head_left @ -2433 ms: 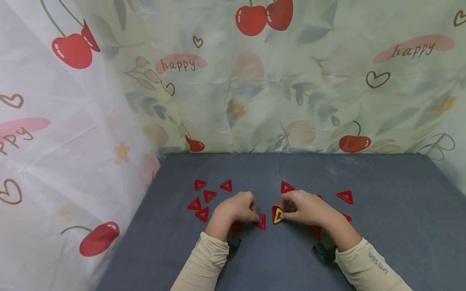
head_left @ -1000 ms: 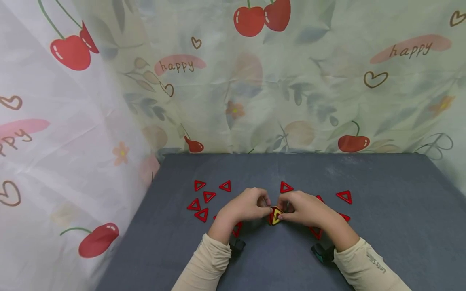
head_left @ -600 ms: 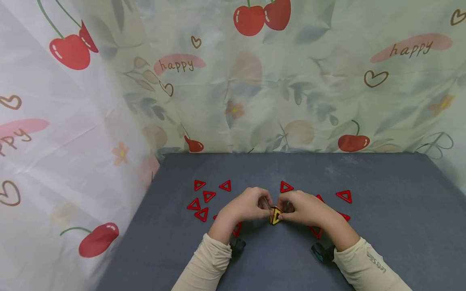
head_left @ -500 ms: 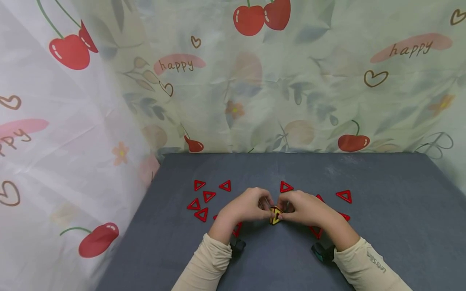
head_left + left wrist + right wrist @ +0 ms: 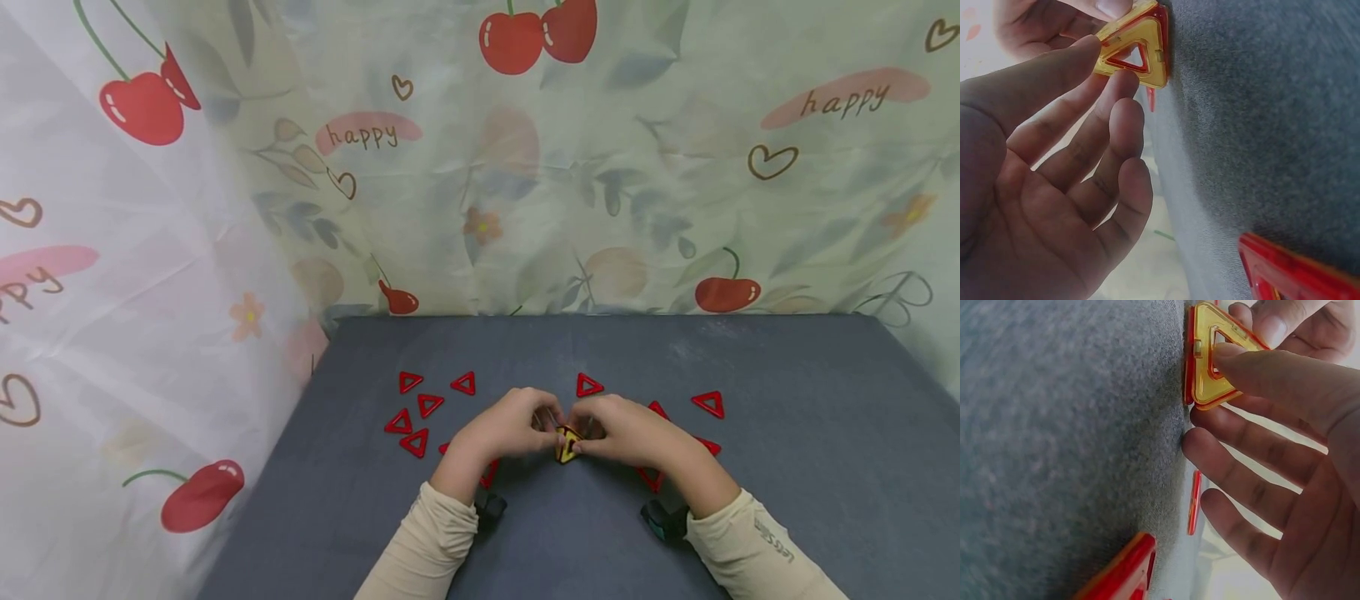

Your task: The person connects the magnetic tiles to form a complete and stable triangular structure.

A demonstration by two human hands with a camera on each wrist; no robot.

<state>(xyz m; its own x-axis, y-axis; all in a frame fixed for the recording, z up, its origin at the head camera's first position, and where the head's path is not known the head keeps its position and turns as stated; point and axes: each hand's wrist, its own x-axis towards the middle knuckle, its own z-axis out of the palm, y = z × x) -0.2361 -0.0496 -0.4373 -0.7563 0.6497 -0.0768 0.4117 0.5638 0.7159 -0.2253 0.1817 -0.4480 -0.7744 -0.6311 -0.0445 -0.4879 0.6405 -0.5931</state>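
Both hands meet over a small standing piece of triangular magnetic tiles [image 5: 567, 451] at the middle of the dark table. My left hand [image 5: 504, 425] pinches the left tile, whose yellow face [image 5: 1155, 70] shows in the left wrist view, between thumb and fingers. On the other side, my right hand [image 5: 628, 429] pinches the adjoining tile; its thumb lies over the triangular hole in the yellow face [image 5: 1205, 390]. The two tiles lean together at an angle, and red edges show behind the yellow. The back of the piece is hidden by the fingers.
Several flat red triangular tiles [image 5: 415, 442] lie left of the hands. More lie to the right, including one red tile [image 5: 708, 405] farther out and another [image 5: 589, 385] behind the right hand. A printed curtain [image 5: 555, 208] hangs behind the grey table [image 5: 810, 467].
My left hand has moved right and brought a red tile against the one in my right hand. That tile has turned to show yellow. The right hand has barely moved.
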